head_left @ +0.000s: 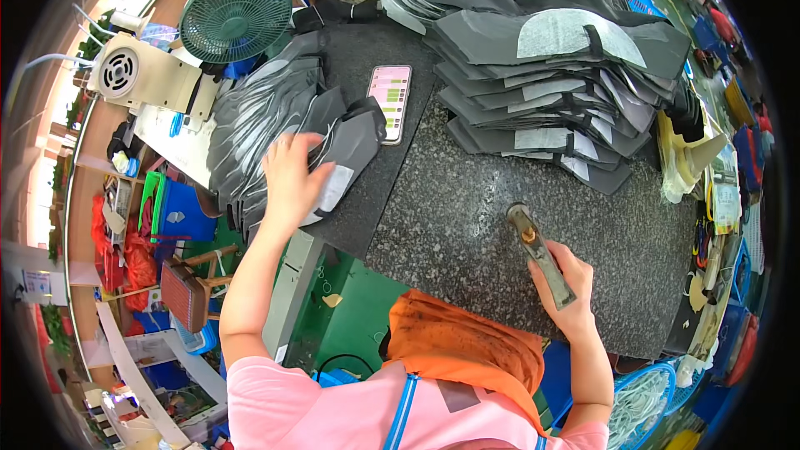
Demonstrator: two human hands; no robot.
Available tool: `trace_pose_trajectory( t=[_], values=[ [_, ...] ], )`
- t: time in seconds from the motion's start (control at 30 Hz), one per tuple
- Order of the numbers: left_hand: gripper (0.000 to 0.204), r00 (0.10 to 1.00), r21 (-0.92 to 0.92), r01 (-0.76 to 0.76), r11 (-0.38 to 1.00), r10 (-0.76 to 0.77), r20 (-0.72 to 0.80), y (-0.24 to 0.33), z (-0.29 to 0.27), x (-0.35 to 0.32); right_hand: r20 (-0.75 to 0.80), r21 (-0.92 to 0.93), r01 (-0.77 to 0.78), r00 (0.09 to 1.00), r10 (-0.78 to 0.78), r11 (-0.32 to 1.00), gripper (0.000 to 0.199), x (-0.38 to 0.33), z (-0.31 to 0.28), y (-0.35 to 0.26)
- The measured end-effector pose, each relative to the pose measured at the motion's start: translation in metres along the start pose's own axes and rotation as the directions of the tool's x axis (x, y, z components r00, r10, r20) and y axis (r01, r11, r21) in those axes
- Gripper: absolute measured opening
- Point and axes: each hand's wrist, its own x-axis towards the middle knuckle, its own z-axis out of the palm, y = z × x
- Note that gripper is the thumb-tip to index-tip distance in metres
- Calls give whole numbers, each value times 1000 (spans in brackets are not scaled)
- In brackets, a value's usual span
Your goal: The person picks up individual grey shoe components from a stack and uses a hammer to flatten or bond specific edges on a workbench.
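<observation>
My left hand point(292, 177) is over the left pile of dark grey cut pieces point(267, 108), fingers spread and thumb apart. Beside its thumb lies a grey piece point(357, 146) with a pale patch at its lower end. Whether the fingertips touch the pile I cannot tell. In my right hand point(568, 279) is a hammer point(542, 258) with a long, worn metal head, held above the speckled stone slab point(450, 225). My fingers wrap round its handle, mostly hidden under the head.
A phone point(390, 104) lies on the dark mat between the piles. Stacked grey pieces point(542, 75) with whitish patches cover the slab's far right. A green fan point(236, 17) and a beige machine point(137, 71) stand far left. An orange apron point(462, 333) hangs at the near edge.
</observation>
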Motion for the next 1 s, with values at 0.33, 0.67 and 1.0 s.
trace_pose_trajectory(
  t=[0.33, 0.67, 1.0],
  values=[
    [42, 924, 497, -357, 791, 376, 66, 51, 55, 100, -42, -21, 39, 998, -40, 999, 25, 5, 6, 0],
    [70, 975, 432, 79, 898, 19, -220, -38, 15, 183, -42, -3, -49, 998, 49, 999, 28, 0, 3, -4],
    [82, 908, 524, 414, 744, -378, -180, -83, -14, 93, 102, -173, 104, 991, -88, 979, 37, 26, 14, -12]
  ],
)
